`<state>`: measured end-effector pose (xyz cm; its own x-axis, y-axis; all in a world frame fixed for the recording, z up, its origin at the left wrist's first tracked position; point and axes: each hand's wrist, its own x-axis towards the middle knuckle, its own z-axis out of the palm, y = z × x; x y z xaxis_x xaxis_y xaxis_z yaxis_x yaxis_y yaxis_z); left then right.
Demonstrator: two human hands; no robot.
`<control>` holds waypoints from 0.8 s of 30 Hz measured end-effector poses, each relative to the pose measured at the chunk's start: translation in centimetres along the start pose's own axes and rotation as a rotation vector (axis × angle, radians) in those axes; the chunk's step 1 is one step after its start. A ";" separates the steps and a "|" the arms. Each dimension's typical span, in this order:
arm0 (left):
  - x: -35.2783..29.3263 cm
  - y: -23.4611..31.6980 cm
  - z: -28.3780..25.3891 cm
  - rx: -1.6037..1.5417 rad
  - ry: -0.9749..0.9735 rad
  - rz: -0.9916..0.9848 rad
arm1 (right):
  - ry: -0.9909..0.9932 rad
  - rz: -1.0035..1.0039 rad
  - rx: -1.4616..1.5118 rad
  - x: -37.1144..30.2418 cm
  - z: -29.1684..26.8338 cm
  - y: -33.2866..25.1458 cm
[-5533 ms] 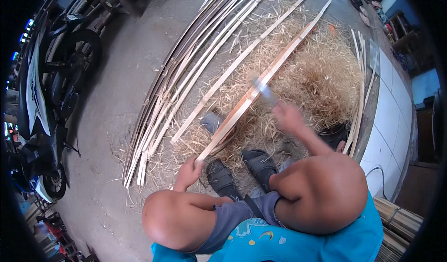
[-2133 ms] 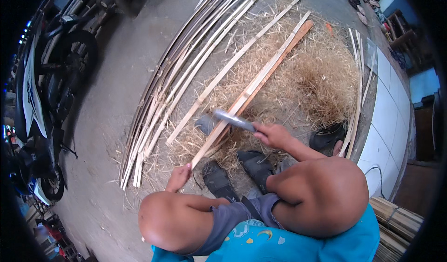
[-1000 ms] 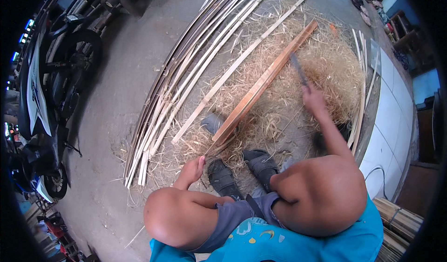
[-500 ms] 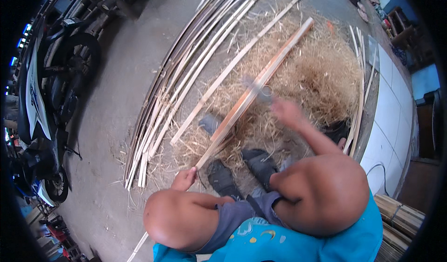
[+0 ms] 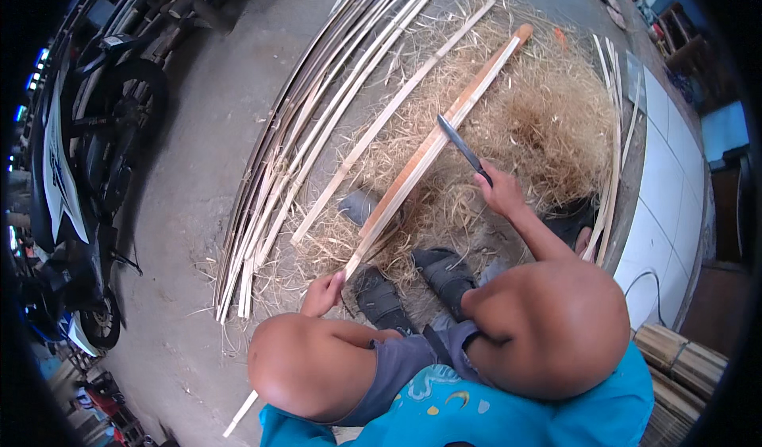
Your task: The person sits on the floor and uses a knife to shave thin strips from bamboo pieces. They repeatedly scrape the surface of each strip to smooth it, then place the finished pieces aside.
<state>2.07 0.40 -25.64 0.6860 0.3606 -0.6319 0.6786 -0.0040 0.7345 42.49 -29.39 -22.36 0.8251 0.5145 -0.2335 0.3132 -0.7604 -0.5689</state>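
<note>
My left hand (image 5: 324, 294) is closed around the near end of a pale bamboo strip (image 5: 413, 175). The strip runs away from me along a narrow orange-brown wooden board (image 5: 397, 193), whose rounded far tip sticks out past it. In my right hand (image 5: 502, 191) is a knife (image 5: 462, 143) with a dark blade and black handle. Its blade lies across the strip about midway, with the tip toward the left. A grey rounded block (image 5: 359, 206) shows beside the near part of the board. Curly shavings (image 5: 548, 121) are heaped under and around the board.
Long bamboo strips (image 5: 305, 141) lie bundled on the concrete floor to the left, and one lone strip (image 5: 397, 113) rests closer. More strips (image 5: 613, 161) lie at the right beside white tiles (image 5: 659, 177). A motorcycle (image 5: 63, 169) stands far left; bundled slats (image 5: 683, 368) are at lower right.
The knife, blurred before, is now sharp, and my right hand sits slightly further right. The board's far tip now shows beyond the strip's end. My left hand still grips the strip.
</note>
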 end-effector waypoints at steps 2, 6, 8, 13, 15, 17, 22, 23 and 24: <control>1.8 3.8 1.5 -0.105 0.057 -0.024 | -0.124 -0.205 -0.013 -2.4 3.0 -1.4; 2.5 4.0 0.6 0.049 0.042 0.079 | 0.031 -0.774 -0.204 0.4 3.8 1.0; 1.5 3.1 0.0 0.125 0.054 0.089 | 0.165 -0.037 -0.105 4.3 -2.3 4.9; 0.7 2.4 1.3 0.270 0.208 0.207 | 0.001 -0.111 0.004 2.0 -1.3 -1.6; 1.3 7.7 3.4 0.483 0.269 0.313 | -0.249 -0.354 -0.059 -3.4 3.3 -4.2; 1.2 6.8 3.4 0.581 0.286 0.291 | -0.311 -0.459 -0.074 -5.4 4.8 -3.9; -1.3 3.4 1.1 0.604 0.184 0.313 | 0.251 0.132 -0.101 4.2 -6.2 7.1; -2.2 0.8 0.0 0.578 0.167 0.257 | 0.299 0.244 -0.135 6.2 -6.4 6.1; -1.6 1.3 0.0 0.422 0.050 0.121 | 0.279 0.172 -0.109 5.9 -6.4 5.8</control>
<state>1.88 -0.23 -23.66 0.7608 0.3787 -0.5271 0.6489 -0.4255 0.6308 52.15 -33.28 -22.00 0.9624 0.2580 -0.0854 0.1941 -0.8724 -0.4486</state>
